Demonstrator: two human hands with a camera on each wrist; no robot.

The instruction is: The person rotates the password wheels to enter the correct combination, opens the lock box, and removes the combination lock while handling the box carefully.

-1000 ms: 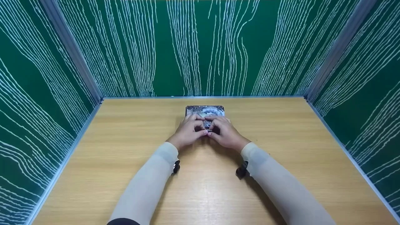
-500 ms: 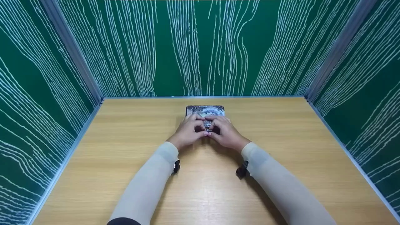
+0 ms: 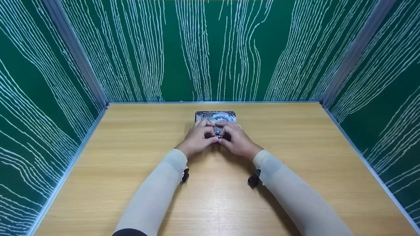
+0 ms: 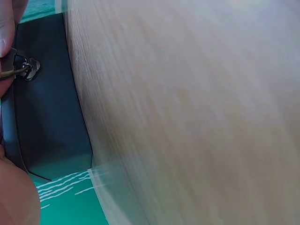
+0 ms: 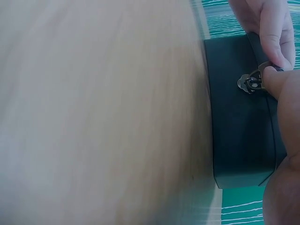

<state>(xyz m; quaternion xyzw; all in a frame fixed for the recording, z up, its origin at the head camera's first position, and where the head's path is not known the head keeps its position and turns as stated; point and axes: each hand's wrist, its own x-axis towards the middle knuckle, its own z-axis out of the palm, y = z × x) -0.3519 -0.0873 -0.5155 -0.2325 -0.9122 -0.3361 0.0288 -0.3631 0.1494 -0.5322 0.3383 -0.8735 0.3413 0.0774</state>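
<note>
A small dark box (image 3: 223, 116) with a patterned lid sits near the table's back edge. Its dark front face carries a metal clasp (image 5: 248, 83), with a ring and hasp hanging over a flower-shaped plate. My left hand (image 3: 199, 136) and right hand (image 3: 235, 138) lie over the lid's near half with bent fingers. Both thumbs meet at the clasp, pinching around the hasp at the lid's front edge. In the left wrist view the clasp's upper part is hidden behind the fingers. The lid appears down on the box.
A light wooden table (image 3: 216, 196) lies beneath the box and arms. Green walls (image 3: 183, 49) with white wavy lines stand at the back and both sides, edged by grey metal frames (image 3: 77, 55). The back wall stands close behind the box.
Both thumbs shift very slightly at the clasp. Otherwise the hands and box stay in place.
</note>
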